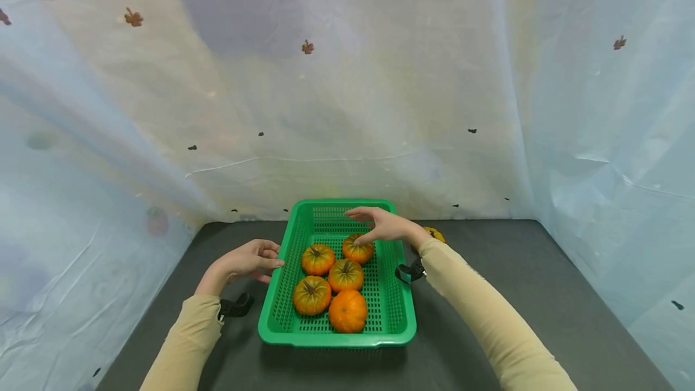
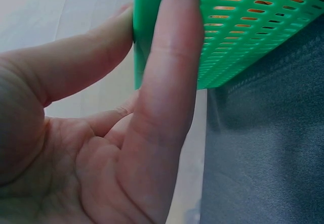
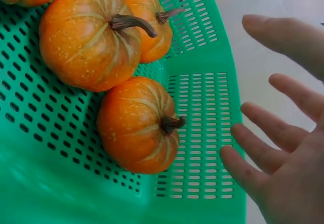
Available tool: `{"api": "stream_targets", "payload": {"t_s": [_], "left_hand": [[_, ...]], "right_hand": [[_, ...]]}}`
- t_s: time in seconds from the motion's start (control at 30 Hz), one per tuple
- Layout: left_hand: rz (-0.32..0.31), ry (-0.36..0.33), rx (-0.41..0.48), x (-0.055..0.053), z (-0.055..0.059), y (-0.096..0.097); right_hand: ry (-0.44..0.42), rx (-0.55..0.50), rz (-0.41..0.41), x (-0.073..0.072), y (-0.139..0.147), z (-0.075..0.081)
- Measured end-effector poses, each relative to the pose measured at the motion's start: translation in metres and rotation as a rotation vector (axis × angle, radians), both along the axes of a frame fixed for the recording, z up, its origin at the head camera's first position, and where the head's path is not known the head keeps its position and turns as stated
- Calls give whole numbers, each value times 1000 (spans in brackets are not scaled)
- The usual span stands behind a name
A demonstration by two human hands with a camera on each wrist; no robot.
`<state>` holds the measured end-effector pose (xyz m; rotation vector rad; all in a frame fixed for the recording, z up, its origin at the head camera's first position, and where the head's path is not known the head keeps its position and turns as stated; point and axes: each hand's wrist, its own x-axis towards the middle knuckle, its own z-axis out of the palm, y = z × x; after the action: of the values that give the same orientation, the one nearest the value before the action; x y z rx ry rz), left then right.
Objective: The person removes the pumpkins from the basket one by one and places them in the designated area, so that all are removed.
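A green plastic basket (image 1: 338,340) with slotted walls stands on the dark table and holds several small orange pumpkins (image 1: 347,311). At its left side, my left hand (image 1: 251,259) holds the rim, with the thumb on one face and a finger (image 2: 172,57) on the other in the left wrist view. Over the far right part of the basket hovers my right hand (image 1: 382,225), fingers spread and holding nothing. Closest to it is the far right pumpkin (image 1: 357,250), apart from the fingers in the right wrist view. Its dark stem (image 3: 172,124) points toward the hand.
A yellow and dark green pumpkin (image 1: 434,234) lies outside the basket, partly hidden by the right forearm. The dark table (image 1: 488,282) extends on both sides of the basket. Pale patterned sheeting (image 1: 347,107) hangs behind and along both sides.
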<state>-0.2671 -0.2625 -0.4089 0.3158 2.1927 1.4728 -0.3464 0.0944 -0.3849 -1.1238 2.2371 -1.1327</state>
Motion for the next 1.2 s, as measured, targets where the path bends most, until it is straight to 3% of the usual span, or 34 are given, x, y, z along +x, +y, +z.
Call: {"api": "stream_targets", "payload": {"t_s": [0.6, 1.2], "left_hand": [[2, -8, 5, -1, -1, -1], [16, -8, -2, -3, -6, -2]], "right_hand": [[-133, 167, -148, 4, -13, -5], [-222, 233, -306, 0, -24, -13]]}}
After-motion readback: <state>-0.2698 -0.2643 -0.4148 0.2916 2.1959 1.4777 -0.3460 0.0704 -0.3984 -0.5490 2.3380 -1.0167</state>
